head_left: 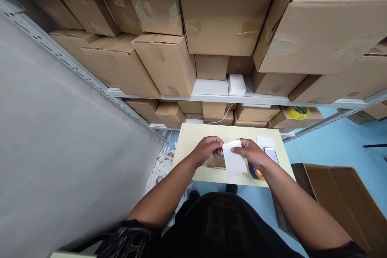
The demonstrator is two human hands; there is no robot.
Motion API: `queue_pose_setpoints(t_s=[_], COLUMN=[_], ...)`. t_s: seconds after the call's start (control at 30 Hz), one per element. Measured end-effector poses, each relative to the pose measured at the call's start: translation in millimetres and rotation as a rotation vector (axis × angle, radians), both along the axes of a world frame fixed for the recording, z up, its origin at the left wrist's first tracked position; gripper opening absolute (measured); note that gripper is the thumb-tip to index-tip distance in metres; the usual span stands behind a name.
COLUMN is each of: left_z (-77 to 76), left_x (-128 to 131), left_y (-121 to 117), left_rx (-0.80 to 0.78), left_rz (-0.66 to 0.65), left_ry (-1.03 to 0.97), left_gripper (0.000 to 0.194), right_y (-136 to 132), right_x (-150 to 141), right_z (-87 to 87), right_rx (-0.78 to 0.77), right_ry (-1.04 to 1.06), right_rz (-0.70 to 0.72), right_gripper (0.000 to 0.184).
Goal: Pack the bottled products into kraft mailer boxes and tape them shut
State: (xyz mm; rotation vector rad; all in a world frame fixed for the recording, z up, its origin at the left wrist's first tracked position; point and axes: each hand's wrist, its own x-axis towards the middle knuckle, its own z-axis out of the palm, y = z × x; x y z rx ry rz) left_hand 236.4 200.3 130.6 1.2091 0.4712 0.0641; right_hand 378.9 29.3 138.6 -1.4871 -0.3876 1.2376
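Observation:
Both my hands hold a white sheet, a label or card (pixel 234 162), over a small pale yellow table (pixel 193 141). My left hand (pixel 208 149) pinches its upper left corner with closed fingers. My right hand (pixel 250 153) grips its upper right edge, thumb on top. Under the sheet, a small brown flat item (pixel 215 162) lies on the table. A tape roll with orange and blue (pixel 256 172) sits beneath my right wrist. A phone with a lit screen (pixel 271 155) lies just right of my right hand, with a white paper (pixel 265 141) behind it.
Metal shelving (pixel 211 98) packed with cardboard boxes (pixel 225 22) stands behind the table, with a small white box (pixel 236 84) and a yellow tape roll (pixel 298 112) on it. An open cardboard box (pixel 338 197) sits on the blue floor at right. White paper strips (pixel 161 165) litter the floor left.

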Motion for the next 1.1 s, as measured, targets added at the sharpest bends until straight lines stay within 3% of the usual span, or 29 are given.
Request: queue_pose_setpoints(t_s=[0.23, 0.63, 1.1], left_z=[-3.5, -4.8, -12.1], left_x=[-4, -7, -6], left_y=[3, 8, 7], left_rx=[-0.079, -0.246, -0.314], left_rz=[-0.036, -0.121, -0.111], left_ry=[0.007, 0.006, -0.001], left_gripper=[0.032, 0.038, 0.038], right_y=[4, 9, 9], right_x=[0, 5, 7], right_z=[-2.2, -2.6, -5.9], right_rx=[-0.025, -0.010, 0.009], right_ry=[0.020, 0.025, 0.053], right_rz=[-0.043, 0.070, 0.086], right_gripper=[0.033, 0.035, 0.036])
